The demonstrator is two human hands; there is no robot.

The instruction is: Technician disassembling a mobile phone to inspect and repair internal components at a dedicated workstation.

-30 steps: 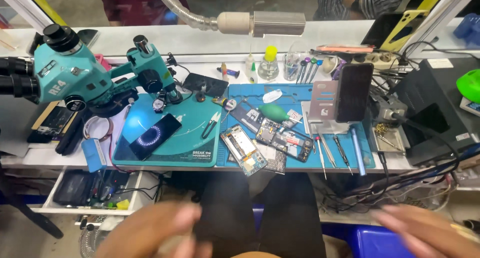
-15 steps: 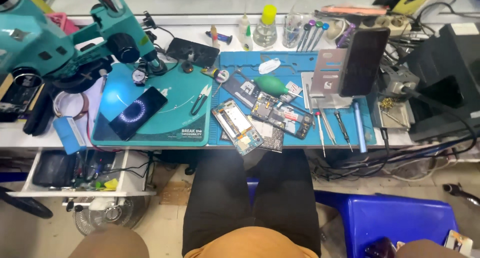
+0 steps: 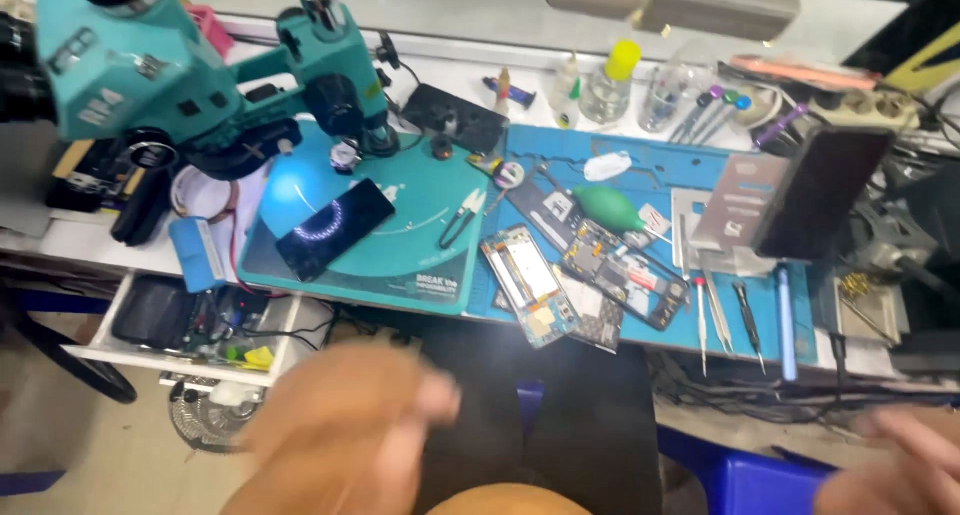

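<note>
Below a cluttered white bench (image 3: 560, 20), both blurred hands (image 3: 345, 425) hover empty

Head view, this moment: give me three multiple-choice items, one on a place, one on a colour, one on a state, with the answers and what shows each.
1. Where does the dark phone lie?
A. on the teal mat under the microscope
B. in the open drawer
C. on the blue stool

2. What colour is the microscope?
A. red
B. teal
C. white

3. What is the state of the left hand?
A. gripping the tweezers
B. pressed on the phone
C. blurred, in front of the bench, touching nothing on it

Answers: 1 A, it rests on the teal mat below the lens. 2 B, its body is teal throughout. 3 C, it shows as a blur below the bench edge, apart from the tools.
</note>
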